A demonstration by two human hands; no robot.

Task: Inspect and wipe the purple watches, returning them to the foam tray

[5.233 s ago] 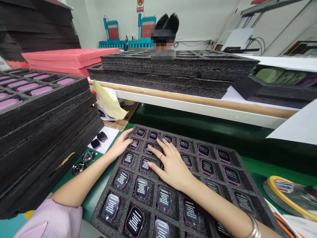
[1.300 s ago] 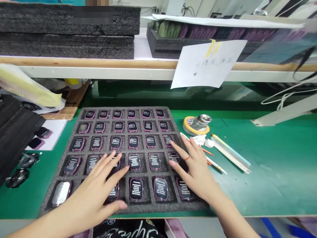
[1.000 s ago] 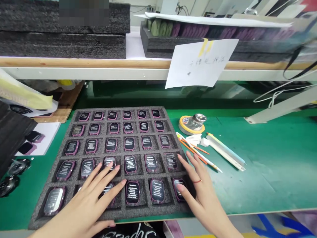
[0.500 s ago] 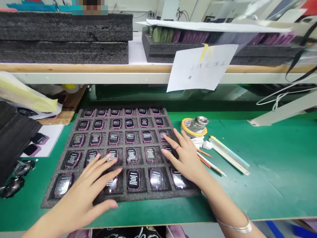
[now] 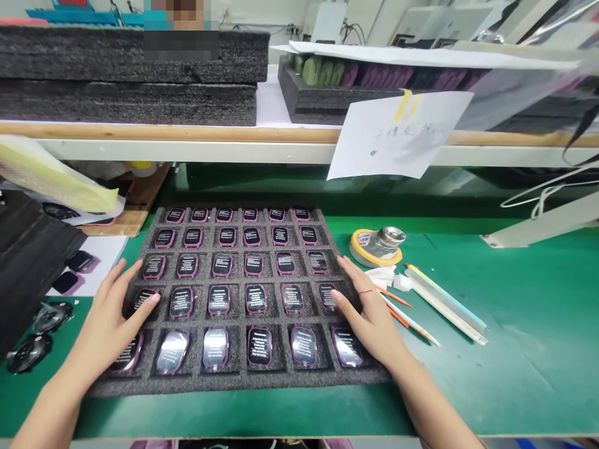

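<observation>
A dark grey foam tray [image 5: 196, 383] lies on the green bench, its pockets holding rows of purple-cased smartwatches [image 5: 260, 347] with lit screens showing lines of text. My left hand [image 5: 105, 315] is at the tray's left edge, thumb over a watch in the second row from the front and fingers along the outer side. At the opposite edge is my right hand [image 5: 374, 315], its thumb over the rightmost watch of that same row and its index finger along the rim. Both hands clasp the tray by its sides; some fingers are hidden.
Right of the tray are a yellow tape roll [image 5: 360, 249] with a metal-topped bottle [image 5: 390, 237], white tissue [image 5: 381, 275] and several pens [image 5: 414, 321]. Two watches [image 5: 68, 282] lie on white paper at left. A shelf [image 5: 187, 149] with foam blocks [image 5: 126, 103] spans the back.
My hands have moved from over the watches to the tray's two sides, the left one going outward to the left. The whole view has shifted slightly.
</observation>
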